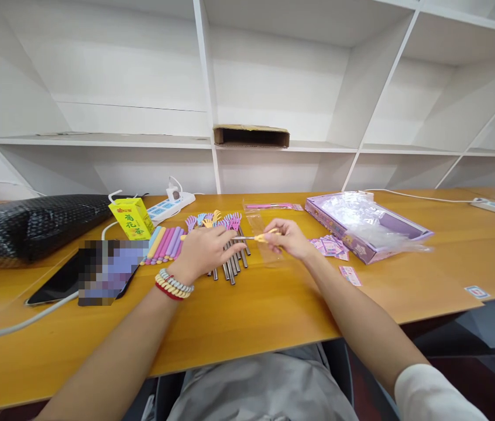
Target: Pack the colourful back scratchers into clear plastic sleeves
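Shows two bare hands over a wooden desk (239, 321), with a thin metal rod (250, 238) level between them at the centre; read clock positions from there. At three o'clock, with the right hand (289, 237), pinches the rod's yellow end (261, 237) between thumb and fingertips; toward nine, with the left hand (206, 251), closes curled fingers around the other end, partly hidden from view. Looks light and stiff, probably slick along the polished metal, so seems best gripped at the yellow end. Just beyond the left fingers, at ten to eleven, colourful claw-shaped heads (234, 221), likely fragile at the slim prongs; at seven, loose metal tubes (232, 272). Among containers: at three, a shallow purple box (361, 248) heaped with crumpled clear plastic bags (348, 207); at one, a long clear packet (274, 206) showing pink inside; at twelve, shelved, an open cardboard box (251, 138), too dark within to tell; farther out at nine, a yellow carton (132, 219) with a white straw (114, 195), contents hidden.
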The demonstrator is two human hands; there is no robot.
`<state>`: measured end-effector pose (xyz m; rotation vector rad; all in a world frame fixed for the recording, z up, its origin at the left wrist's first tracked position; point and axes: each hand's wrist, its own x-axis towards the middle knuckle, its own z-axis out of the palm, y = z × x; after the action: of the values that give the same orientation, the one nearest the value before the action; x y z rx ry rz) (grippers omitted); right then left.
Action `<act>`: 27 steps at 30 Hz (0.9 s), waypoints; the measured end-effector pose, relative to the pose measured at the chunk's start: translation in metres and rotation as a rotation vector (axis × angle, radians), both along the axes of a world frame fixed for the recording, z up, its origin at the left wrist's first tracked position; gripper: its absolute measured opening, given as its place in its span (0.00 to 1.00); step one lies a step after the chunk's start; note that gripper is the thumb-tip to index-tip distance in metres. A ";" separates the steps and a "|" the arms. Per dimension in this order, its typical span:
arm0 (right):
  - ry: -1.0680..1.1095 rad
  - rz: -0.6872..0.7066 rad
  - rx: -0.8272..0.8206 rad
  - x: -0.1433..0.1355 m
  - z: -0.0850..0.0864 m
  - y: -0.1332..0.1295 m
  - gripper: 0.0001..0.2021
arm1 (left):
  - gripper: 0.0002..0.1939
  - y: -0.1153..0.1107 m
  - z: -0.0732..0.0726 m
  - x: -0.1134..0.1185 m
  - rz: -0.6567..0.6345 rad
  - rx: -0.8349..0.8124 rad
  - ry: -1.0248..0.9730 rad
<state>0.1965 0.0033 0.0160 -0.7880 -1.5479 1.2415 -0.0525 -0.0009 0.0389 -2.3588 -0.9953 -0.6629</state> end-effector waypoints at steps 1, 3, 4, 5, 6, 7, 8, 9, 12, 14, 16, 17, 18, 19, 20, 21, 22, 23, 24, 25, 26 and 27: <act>0.073 -0.108 0.031 0.012 0.003 0.003 0.15 | 0.19 0.004 0.001 -0.008 0.042 0.006 -0.049; 0.260 -0.334 0.119 0.037 0.010 0.009 0.16 | 0.21 0.012 0.003 -0.026 0.194 0.069 -0.165; 0.316 -0.416 0.152 0.049 0.014 0.012 0.17 | 0.22 0.016 0.003 -0.034 0.260 0.108 -0.197; 0.342 -0.471 0.174 0.060 0.017 0.014 0.18 | 0.22 0.020 0.004 -0.041 0.295 0.142 -0.215; 0.353 -0.505 0.193 0.069 0.020 0.016 0.18 | 0.22 0.023 0.005 -0.047 0.313 0.176 -0.224; 0.360 -0.528 0.215 0.076 0.023 0.017 0.18 | 0.22 0.026 0.005 -0.051 0.319 0.205 -0.224; 0.373 -0.546 0.244 0.082 0.025 0.017 0.17 | 0.22 0.028 0.007 -0.055 0.323 0.233 -0.225; 0.399 -0.566 0.282 0.088 0.026 0.018 0.17 | 0.22 0.030 0.008 -0.058 0.335 0.262 -0.229; 0.536 -0.648 0.392 0.109 0.029 0.016 0.16 | 0.22 0.033 0.010 -0.076 0.407 0.318 -0.260; 0.634 -0.706 0.419 0.129 0.030 0.013 0.15 | 0.21 0.033 0.010 -0.094 0.435 0.296 -0.284; 0.729 -0.782 0.446 0.152 0.030 0.008 0.14 | 0.20 0.032 0.009 -0.112 0.451 0.288 -0.332; 0.780 -0.821 0.468 0.161 0.030 0.005 0.14 | 0.20 0.032 0.009 -0.119 0.462 0.286 -0.345; 0.817 -0.841 0.484 0.169 0.031 0.003 0.14 | 0.20 0.031 0.009 -0.124 0.469 0.291 -0.353; 0.852 -0.858 0.498 0.174 0.031 0.001 0.13 | 0.20 0.030 0.009 -0.127 0.476 0.296 -0.353; 0.887 -0.872 0.508 0.177 0.032 -0.001 0.13 | 0.20 0.030 0.009 -0.128 0.481 0.299 -0.344; 0.913 -0.881 0.509 0.178 0.032 -0.003 0.12 | 0.19 0.030 0.010 -0.129 0.485 0.305 -0.336; 0.932 -0.892 0.499 0.178 0.033 -0.004 0.12 | 0.19 0.030 0.010 -0.130 0.490 0.310 -0.331; 0.938 -0.901 0.479 0.177 0.033 -0.005 0.11 | 0.19 0.031 0.010 -0.130 0.492 0.314 -0.329; 0.932 -0.909 0.451 0.176 0.034 -0.006 0.11 | 0.18 0.032 0.009 -0.130 0.495 0.320 -0.336; 0.914 -0.909 0.419 0.174 0.034 -0.006 0.10 | 0.18 0.033 0.009 -0.130 0.497 0.324 -0.353; 0.887 -0.900 0.392 0.173 0.034 -0.006 0.08 | 0.18 0.034 0.008 -0.130 0.496 0.328 -0.376; 0.852 -0.885 0.375 0.172 0.034 -0.006 0.07 | 0.18 0.035 0.007 -0.127 0.492 0.325 -0.394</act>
<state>0.3687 -0.0030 0.0500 -0.4839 -0.5630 0.4670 -0.1800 0.0343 0.0463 -1.6443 -1.4439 -1.0166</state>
